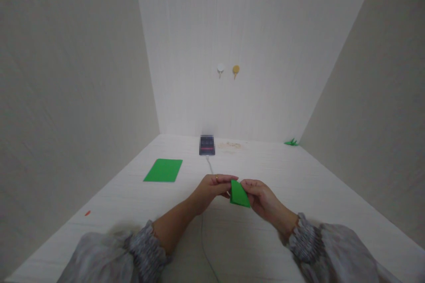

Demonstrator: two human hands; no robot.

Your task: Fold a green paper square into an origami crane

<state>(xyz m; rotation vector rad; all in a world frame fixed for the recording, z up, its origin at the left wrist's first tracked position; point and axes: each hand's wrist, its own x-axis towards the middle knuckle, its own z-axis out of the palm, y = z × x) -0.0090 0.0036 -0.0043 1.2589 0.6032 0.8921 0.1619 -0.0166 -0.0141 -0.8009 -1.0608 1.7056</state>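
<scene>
A small folded piece of green paper (239,194) is held above the white table (299,185), a little in front of me at the middle. My left hand (212,190) pinches its top left corner with fingers pressed together. On the other side my right hand (262,199) grips the right edge, fingers curled round it. A ring shows on a left finger. Both forearms wear grey patterned sleeves.
A flat green sheet (163,170) lies on the table at the left. A dark phone (207,145) stands at the back wall, its cable (210,166) running toward me. A small green folded figure (291,142) sits in the back right corner. Two hooks (227,70) hang on the wall.
</scene>
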